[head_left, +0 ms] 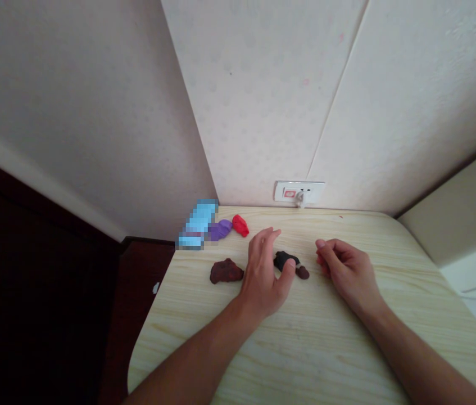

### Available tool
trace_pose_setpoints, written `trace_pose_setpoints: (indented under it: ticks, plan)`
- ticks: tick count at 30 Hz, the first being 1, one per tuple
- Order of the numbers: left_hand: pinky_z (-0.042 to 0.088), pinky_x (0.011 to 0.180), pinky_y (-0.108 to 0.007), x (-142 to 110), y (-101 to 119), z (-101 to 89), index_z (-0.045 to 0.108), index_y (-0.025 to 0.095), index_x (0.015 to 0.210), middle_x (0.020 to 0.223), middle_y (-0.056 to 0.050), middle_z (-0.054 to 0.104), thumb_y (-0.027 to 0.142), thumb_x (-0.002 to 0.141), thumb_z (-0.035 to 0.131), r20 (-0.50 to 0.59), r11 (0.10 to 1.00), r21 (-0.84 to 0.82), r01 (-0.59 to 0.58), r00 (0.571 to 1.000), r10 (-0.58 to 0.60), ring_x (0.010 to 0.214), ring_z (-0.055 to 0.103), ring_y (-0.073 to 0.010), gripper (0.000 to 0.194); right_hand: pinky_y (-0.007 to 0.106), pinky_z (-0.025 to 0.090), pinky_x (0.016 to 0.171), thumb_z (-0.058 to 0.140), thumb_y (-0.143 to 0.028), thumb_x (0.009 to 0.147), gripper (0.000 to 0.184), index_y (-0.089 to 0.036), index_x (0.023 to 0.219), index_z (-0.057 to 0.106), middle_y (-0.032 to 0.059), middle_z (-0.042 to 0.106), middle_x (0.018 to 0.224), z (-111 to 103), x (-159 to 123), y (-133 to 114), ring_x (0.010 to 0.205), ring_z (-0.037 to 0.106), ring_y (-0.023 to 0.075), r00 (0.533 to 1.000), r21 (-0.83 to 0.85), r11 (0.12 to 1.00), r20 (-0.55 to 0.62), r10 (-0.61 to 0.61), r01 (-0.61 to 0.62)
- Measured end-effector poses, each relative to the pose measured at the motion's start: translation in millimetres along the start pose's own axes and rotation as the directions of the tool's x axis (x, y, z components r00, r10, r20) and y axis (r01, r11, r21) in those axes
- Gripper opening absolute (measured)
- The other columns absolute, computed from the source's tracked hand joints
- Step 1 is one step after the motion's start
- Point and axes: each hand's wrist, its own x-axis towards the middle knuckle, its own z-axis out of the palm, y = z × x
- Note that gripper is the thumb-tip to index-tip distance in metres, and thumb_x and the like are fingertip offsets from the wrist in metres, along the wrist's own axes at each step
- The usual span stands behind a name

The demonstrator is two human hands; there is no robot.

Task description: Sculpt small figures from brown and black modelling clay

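My left hand [265,275] is over the middle of the table with its fingers apart and nothing held. Its thumb partly covers a black lump of modelling clay [282,260]; I cannot tell if they touch. A small brown ball of clay [302,273] lies against the black lump's right end, with a pale bit between them. Left of that hand sits a flat dark brown lump of clay [226,271]. My right hand [349,270] is to the right of these, fingers curled and thumb pressed to the forefinger. Something reddish shows below its fingertips, too small to make out.
Near the back left corner of the pale wooden table [305,349] are a red lump [240,225], a purple lump [221,229] and a blurred-out light blue object [199,224]. Behind the table, the wall carries a socket [299,192] with a white plug.
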Motion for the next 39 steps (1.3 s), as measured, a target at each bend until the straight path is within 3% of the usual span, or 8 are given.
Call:
trace_pose_setpoints:
  ticks: [4,8,10,15,24,30,35,39]
  plan:
    - [0.047,0.104,-0.044,0,5,-5.1,0.062,0.018,0.119,0.119,-0.012,0.064,0.026,0.094,0.057,-0.035,0.995,-0.013,-0.096,0.995,0.096,0.117,0.058,-0.0262,0.026,0.025,0.033,0.045,0.066,-0.064,0.088,0.049,-0.019,0.069,0.061,-0.0007,0.055,0.055,1,1,1,0.048,0.044,0.0114,1.0,0.033,0.999,-0.013,0.012,-0.012]
    - [0.05,0.085,-0.036,0,6,-8.3,0.067,0.019,0.095,0.089,-0.006,0.067,0.019,0.093,0.057,-0.047,0.996,-0.014,-0.09,0.995,0.089,0.089,0.061,-0.0209,0.011,0.025,0.032,0.042,0.079,-0.064,0.075,0.047,-0.02,0.077,0.062,-0.0007,0.059,0.058,4,3,3,0.046,0.044,0.011,0.999,0.128,0.992,-0.054,0.008,-0.001]
    - [0.048,0.077,-0.032,0,5,-9.1,0.066,0.019,0.086,0.081,-0.004,0.066,0.017,0.093,0.056,-0.028,0.997,-0.031,-0.072,0.997,0.071,0.08,0.06,-0.0186,0.012,0.025,0.032,0.041,0.08,-0.065,0.073,0.049,-0.019,0.081,0.066,0.0018,0.064,0.062,5,4,4,0.046,0.045,0.0112,0.998,0.145,0.989,-0.059,0.014,-0.005]
    - [0.039,0.06,-0.028,-2,7,-9.8,0.061,0.019,0.075,0.066,0.0,0.057,0.021,0.096,0.053,0.115,0.996,-0.069,-0.055,0.991,0.063,0.061,0.052,-0.0136,0.023,0.026,0.04,0.044,0.071,-0.064,0.082,0.051,-0.015,0.098,0.073,0.0096,0.075,0.082,5,6,7,0.05,0.052,0.0125,0.998,0.145,0.989,-0.057,0.019,-0.01]
    - [0.032,0.056,-0.028,-4,8,-8.4,0.059,0.018,0.07,0.06,0.003,0.051,0.024,0.095,0.053,0.191,0.997,-0.063,-0.035,0.98,0.046,0.054,0.045,-0.0111,0.027,0.026,0.039,0.043,0.085,-0.057,0.071,0.044,-0.019,0.086,0.068,-0.0001,0.061,0.059,3,6,7,0.048,0.051,0.0131,0.999,0.176,0.984,-0.041,0.023,-0.015]
    - [0.032,0.055,-0.027,-4,8,-8.4,0.053,0.019,0.065,0.058,0.003,0.048,0.022,0.093,0.053,0.204,0.996,-0.057,-0.066,0.976,0.076,0.053,0.043,-0.0109,0.028,0.027,0.037,0.046,0.073,-0.051,0.085,0.036,-0.018,0.102,0.072,-0.0006,0.06,0.057,1,5,10,0.05,0.049,0.0141,0.999,0.091,0.996,-0.039,0.019,-0.016]
    - [0.031,0.056,-0.027,-3,6,-7.5,0.053,0.019,0.064,0.058,0.003,0.049,0.021,0.093,0.054,0.237,0.998,-0.045,-0.05,0.97,0.059,0.054,0.043,-0.0108,0.029,0.027,0.037,0.049,0.07,-0.046,0.086,0.038,-0.015,0.108,0.075,-0.0004,0.058,0.058,2,5,13,0.052,0.049,0.0147,0.997,0.05,0.999,-0.083,0.012,-0.008]
    - [0.03,0.057,-0.027,-4,3,-6.6,0.055,0.018,0.065,0.058,0.003,0.049,0.022,0.094,0.055,0.252,0.999,-0.024,-0.049,0.966,0.053,0.055,0.043,-0.0103,0.029,0.029,0.043,0.054,0.065,-0.045,0.088,0.036,-0.016,0.106,0.076,0.0031,0.066,0.066,-7,6,6,0.058,0.056,0.017,0.992,-0.064,0.997,-0.121,-0.047,0.04]
